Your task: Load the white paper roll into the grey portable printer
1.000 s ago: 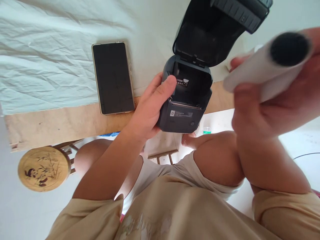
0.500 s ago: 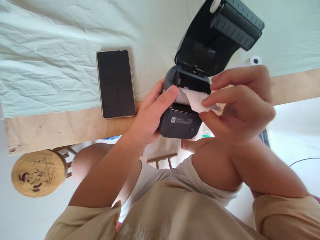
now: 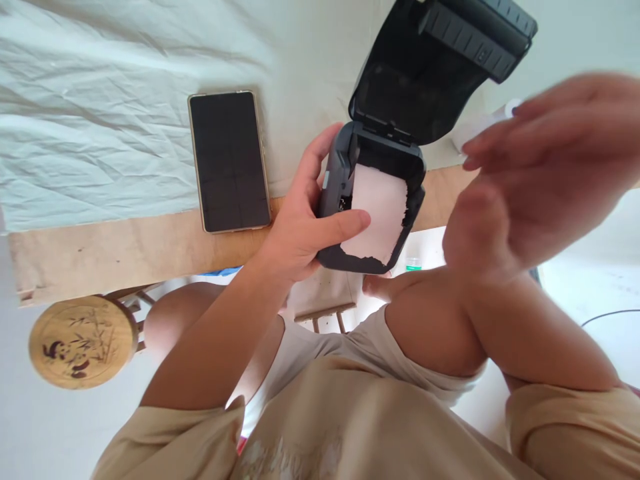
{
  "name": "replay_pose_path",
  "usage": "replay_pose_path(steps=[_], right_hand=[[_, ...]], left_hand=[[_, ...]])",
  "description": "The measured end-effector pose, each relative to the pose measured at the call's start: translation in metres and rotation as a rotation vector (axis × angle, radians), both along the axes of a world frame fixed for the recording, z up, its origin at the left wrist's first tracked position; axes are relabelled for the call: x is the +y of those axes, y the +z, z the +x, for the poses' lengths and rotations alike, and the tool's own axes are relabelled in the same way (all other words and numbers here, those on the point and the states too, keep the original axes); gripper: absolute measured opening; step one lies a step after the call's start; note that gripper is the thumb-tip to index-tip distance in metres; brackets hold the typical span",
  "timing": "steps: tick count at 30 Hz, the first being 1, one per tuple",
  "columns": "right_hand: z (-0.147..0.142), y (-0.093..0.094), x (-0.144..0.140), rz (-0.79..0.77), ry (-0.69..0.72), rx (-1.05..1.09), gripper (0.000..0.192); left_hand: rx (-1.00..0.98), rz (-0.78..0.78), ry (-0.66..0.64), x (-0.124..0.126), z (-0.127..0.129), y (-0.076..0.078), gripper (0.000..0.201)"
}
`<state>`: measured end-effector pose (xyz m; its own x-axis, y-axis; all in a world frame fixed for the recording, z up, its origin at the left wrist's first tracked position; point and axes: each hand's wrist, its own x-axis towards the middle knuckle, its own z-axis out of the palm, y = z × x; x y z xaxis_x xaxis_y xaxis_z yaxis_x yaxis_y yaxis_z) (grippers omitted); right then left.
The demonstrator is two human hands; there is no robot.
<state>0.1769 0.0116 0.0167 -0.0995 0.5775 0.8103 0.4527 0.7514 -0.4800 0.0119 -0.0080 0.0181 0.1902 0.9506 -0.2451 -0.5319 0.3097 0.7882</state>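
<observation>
Left hand (image 3: 300, 233) was where we started: it gripped the small black plastic label printer (image 3: 367, 200) at the edge of the bare wooden tabletop (image 3: 125, 250), fingers wrapped round its left side and the thumb (image 3: 345, 223) pressed flat on the strip of white paper with a torn lower edge (image 3: 377, 217), which lay out of the open bay and down over the printer's front. Its black hinged lid (image 3: 425, 73) stood wide open above. Our right hand (image 3: 535, 180) hung blurred just to the right of the printer, fingers loosely spread and holding nothing that we could make out. A spare white paper roll (image 3: 487, 120) lay half hidden behind those fingers, on the table. A black smartphone with a gold rim (image 3: 229, 161) rested face up on the wrinkled pale green cloth (image 3: 100, 113), near the printer but apart from it. To do this step well, we judged that the thumb should keep the strip straight and centred over the front slot, and that the lid should come down squarely so the paper did not skew or get pinched.
</observation>
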Motion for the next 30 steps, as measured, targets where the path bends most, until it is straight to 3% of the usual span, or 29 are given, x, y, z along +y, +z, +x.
replay_pose_path(steps=[2,5,9,14,18,22,26,30], right_hand=[[0.005,-0.001,0.006,-0.119,-0.031,0.115,0.034],[0.013,-0.003,0.010,-0.304,0.044,0.125,0.040],[0.019,-0.005,0.011,-0.321,0.146,0.189,0.037],[0.013,-0.005,0.008,-0.485,0.085,0.282,0.039],[0.009,-0.010,0.007,-0.611,0.209,0.285,0.041],[0.005,-0.013,0.001,-0.798,0.419,0.150,0.057],[-0.001,-0.012,-0.005,-0.823,0.446,0.099,0.058],[-0.003,-0.015,-0.004,-0.820,0.482,0.129,0.057]], left_hand=[[0.006,-0.012,0.022,-0.001,0.002,0.002,0.064],[-0.004,-0.022,0.035,-0.002,0.004,0.004,0.061],[-0.005,-0.001,0.042,-0.001,0.002,-0.001,0.059],[-0.088,0.117,-0.120,0.005,-0.011,-0.020,0.068],[-0.088,0.143,-0.157,0.007,-0.014,-0.024,0.067],[-0.101,0.132,-0.115,0.004,-0.010,-0.020,0.050],[-0.124,0.084,-0.141,0.004,-0.010,-0.020,0.036],[-0.126,0.086,-0.159,0.004,-0.013,-0.020,0.037]])
